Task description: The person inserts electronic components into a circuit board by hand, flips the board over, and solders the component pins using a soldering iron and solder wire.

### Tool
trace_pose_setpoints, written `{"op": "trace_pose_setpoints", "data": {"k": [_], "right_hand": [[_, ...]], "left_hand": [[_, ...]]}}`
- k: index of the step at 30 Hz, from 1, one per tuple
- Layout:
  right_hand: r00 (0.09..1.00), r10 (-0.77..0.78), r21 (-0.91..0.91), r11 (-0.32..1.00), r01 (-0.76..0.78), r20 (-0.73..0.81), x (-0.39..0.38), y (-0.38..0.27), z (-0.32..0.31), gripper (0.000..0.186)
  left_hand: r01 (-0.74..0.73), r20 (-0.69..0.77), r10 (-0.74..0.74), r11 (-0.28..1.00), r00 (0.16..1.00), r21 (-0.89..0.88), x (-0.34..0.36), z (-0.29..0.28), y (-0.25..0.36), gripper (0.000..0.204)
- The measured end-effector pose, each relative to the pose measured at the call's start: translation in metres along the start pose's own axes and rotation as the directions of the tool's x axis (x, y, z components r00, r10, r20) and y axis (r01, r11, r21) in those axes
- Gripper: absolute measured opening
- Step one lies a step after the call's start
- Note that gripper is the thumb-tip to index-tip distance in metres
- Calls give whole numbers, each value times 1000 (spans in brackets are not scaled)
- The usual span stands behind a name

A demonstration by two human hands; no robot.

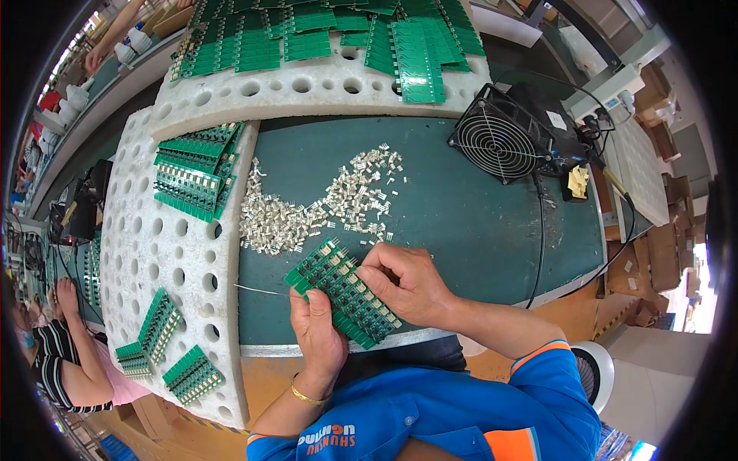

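Note:
My left hand (318,326) grips a green circuit board panel (346,296) by its left part, thumb upward. The panel lies at a slant above the front of the green mat, with rows of small parts on it and pins at its upper end. My right hand (396,280) is closed at the panel's upper right side, thumb and fingertips bent against it; whether a small part is between them I cannot make out. Beyond both hands lies a loose pile of small white pinned connectors (280,223) on the mat (492,230).
Foam blocks (134,261) at left and back carry board panels (192,173), some stacked. A black fan (500,142) with cables stands at back right. A co-worker's arm (84,361) is at far left, another hand at upper left. Cardboard boxes (661,253) are at right.

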State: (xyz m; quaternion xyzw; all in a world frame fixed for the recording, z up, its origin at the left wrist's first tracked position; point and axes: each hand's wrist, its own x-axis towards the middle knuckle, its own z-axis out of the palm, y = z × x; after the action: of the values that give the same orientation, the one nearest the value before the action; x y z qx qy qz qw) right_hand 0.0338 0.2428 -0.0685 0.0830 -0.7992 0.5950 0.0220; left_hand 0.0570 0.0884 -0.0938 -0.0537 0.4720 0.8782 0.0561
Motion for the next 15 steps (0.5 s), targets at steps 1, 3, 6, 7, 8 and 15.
{"op": "trace_pose_setpoints", "data": {"k": [1, 3, 6, 7, 8, 15], "right_hand": [[1000, 15, 3, 1000, -15, 13, 0, 0, 0, 20], [999, 30, 6, 1000, -30, 23, 1, -2, -1, 20], [987, 142, 80, 986, -149, 80, 2, -5, -4, 19], [987, 136, 98, 985, -144, 88, 2, -5, -5, 19], [987, 130, 116, 983, -140, 95, 2, -5, -5, 20], [993, 87, 39, 995, -90, 75, 2, -4, -3, 20]], "left_hand": [[0, 2, 0, 1000, 1000, 1, 0, 0, 0, 32], [6, -13, -6, 1000, 1000, -16, 0, 0, 0, 31], [19, -19, -20, 1000, 1000, -23, 0, 2, 2, 30], [19, -17, -19, 1000, 1000, -24, 1, 2, 2, 30], [21, -12, -21, 999, 1000, -27, 1, 2, 2, 29], [7, 32, -7, 1000, 999, -7, 1, -1, 0, 33]]}}
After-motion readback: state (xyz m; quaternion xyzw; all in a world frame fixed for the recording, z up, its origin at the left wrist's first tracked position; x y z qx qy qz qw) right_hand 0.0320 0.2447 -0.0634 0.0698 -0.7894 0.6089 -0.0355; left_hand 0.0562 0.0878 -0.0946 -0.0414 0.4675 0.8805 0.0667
